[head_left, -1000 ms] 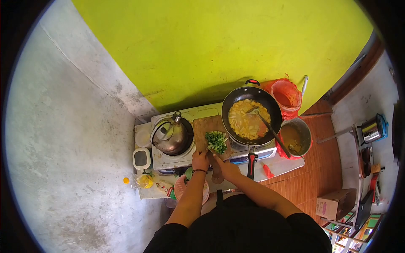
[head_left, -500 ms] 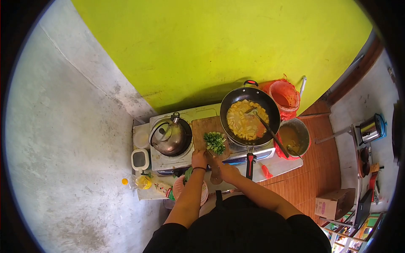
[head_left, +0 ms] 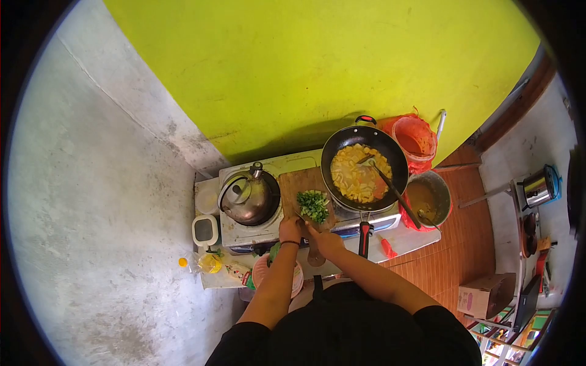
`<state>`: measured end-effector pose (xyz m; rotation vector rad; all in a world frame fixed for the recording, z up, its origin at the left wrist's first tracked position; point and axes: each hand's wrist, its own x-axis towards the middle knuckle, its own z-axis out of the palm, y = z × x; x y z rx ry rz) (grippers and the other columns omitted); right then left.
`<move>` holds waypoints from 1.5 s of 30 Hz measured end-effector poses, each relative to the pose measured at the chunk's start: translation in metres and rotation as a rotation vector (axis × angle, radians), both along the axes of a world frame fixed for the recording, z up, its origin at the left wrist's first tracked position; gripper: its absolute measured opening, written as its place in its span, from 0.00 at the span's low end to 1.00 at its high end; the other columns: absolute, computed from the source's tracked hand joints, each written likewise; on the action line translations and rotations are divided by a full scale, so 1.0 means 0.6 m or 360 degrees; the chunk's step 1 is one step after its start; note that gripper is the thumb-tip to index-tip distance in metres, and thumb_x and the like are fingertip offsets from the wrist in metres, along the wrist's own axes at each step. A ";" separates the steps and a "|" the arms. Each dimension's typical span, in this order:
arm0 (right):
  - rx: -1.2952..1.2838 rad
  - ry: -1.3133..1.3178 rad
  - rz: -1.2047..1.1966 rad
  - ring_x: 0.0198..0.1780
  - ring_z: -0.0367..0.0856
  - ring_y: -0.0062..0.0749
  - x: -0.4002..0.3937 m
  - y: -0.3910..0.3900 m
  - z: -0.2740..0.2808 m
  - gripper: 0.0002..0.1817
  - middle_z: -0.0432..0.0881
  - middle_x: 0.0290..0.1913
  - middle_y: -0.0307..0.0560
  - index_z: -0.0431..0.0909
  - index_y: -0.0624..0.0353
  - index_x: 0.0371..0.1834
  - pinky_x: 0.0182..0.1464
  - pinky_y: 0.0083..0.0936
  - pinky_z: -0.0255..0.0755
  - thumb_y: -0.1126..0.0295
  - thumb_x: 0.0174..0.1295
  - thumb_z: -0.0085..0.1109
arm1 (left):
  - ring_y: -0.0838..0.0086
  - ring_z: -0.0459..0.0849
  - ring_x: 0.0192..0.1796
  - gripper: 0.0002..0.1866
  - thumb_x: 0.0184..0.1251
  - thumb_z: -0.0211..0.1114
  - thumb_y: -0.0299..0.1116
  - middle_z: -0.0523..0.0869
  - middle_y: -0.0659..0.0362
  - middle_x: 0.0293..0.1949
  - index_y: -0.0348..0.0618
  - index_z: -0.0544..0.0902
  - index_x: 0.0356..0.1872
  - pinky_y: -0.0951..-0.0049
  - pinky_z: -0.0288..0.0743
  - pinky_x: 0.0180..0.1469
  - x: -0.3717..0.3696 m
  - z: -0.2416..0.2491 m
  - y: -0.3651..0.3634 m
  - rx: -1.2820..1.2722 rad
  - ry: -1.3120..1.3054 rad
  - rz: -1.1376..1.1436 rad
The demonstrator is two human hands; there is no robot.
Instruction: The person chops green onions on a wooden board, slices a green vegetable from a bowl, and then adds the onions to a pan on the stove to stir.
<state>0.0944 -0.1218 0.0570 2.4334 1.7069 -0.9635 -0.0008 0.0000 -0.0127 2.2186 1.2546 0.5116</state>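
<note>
Chopped green leaves (head_left: 313, 205) lie in a heap on a wooden cutting board (head_left: 299, 179), whose rounded handle points toward me. My right hand (head_left: 330, 244) is closed around a knife at the board's near edge. A narrow bit of the knife's blade (head_left: 298, 215) shows, slanting up and left past my left hand. My left hand (head_left: 290, 231) is closed beside the blade, a dark band on its wrist; whatever its fingers hold is hidden. To the right of the board, a black wok (head_left: 328, 152) contains yellow food in liquid, with a ladle (head_left: 390, 185) resting in it.
A metal kettle (head_left: 249, 198) sits on the left burner of the stove (head_left: 234, 235). Right of the wok stand a red bucket (head_left: 415, 135) and a pot of brownish liquid (head_left: 421, 196). A pink basket (head_left: 261, 272), a yellow-liquid bottle (head_left: 210, 263) and a white-lidded container (head_left: 204, 230) stand at left.
The whole view has shifted very slightly. Both hands stay together at the board's near edge, and the chopped greens look much the same.
</note>
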 end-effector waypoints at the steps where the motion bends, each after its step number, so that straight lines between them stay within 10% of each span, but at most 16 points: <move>1: -0.0014 -0.0037 -0.0002 0.40 0.83 0.54 -0.004 0.001 0.004 0.44 0.79 0.43 0.65 0.38 0.38 0.76 0.37 0.43 0.78 0.73 0.59 0.52 | 0.51 0.81 0.41 0.07 0.54 0.64 0.28 0.82 0.47 0.36 0.43 0.87 0.34 0.59 0.77 0.44 0.000 0.002 0.000 -0.0026 -0.0016 0.0023; 45: 0.0074 0.0086 0.0170 0.37 0.83 0.53 0.038 0.008 -0.003 0.42 0.81 0.38 0.63 0.39 0.39 0.76 0.36 0.45 0.78 0.74 0.59 0.47 | 0.50 0.79 0.38 0.08 0.50 0.63 0.25 0.79 0.46 0.34 0.41 0.85 0.32 0.57 0.75 0.41 0.009 -0.001 -0.016 0.0154 -0.0120 0.0114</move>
